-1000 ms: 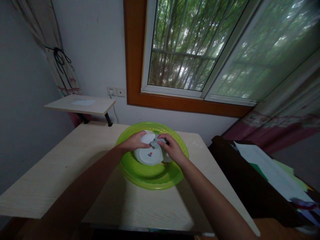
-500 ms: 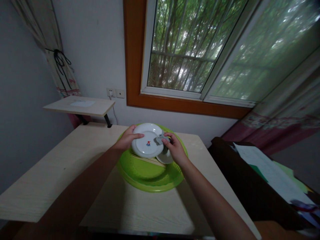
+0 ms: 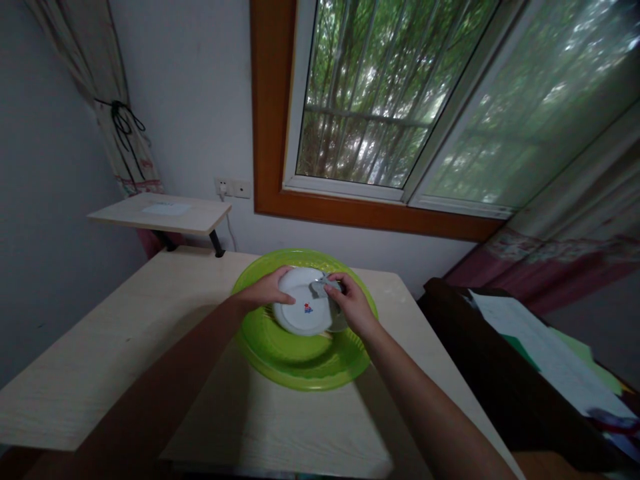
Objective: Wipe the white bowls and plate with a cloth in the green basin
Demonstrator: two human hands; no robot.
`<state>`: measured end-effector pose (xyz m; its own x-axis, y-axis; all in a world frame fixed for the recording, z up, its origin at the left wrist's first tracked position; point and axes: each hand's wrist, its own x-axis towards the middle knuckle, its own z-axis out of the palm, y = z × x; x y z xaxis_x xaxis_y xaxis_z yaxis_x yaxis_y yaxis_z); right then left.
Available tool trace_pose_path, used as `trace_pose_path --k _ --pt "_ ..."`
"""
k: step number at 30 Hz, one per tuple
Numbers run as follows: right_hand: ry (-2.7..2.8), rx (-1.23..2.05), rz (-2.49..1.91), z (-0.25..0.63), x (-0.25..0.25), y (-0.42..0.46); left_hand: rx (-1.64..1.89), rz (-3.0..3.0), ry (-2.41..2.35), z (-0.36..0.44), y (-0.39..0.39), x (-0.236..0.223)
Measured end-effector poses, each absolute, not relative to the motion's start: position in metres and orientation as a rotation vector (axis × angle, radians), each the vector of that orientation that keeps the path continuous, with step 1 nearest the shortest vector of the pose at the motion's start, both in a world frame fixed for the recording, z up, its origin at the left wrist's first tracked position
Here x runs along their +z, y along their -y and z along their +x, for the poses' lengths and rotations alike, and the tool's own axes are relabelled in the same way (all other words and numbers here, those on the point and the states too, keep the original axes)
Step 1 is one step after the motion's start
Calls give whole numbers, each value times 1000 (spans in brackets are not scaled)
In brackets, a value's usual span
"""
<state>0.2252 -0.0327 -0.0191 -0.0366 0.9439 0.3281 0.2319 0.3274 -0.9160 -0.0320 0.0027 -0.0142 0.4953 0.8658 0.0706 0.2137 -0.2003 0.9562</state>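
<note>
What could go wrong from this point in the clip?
The plate could slip, since only the left hand grips it, at one edge. It might also knock the dish close beside its right side and chip. The grey cloth, pinched in the right hand, may push the plate sideways.

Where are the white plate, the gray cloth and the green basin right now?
White plate (image 3: 301, 323): head view, lower face.
Gray cloth (image 3: 319, 289): head view, visible middle.
Green basin (image 3: 310, 385): head view, near rim.
</note>
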Motion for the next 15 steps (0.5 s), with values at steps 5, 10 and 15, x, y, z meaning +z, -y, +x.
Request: trace_pose_path --k 5,10,15 --pt "1580 832 -1125 223 -15 36 723 1788 -921 -31 -5 -19" --pt "1633 823 -1133 220 -15 38 668 1860 -933 -31 -4 -20" --pt "1688 820 -1106 220 -17 38 649 1894 -968 -31 -3 -19"
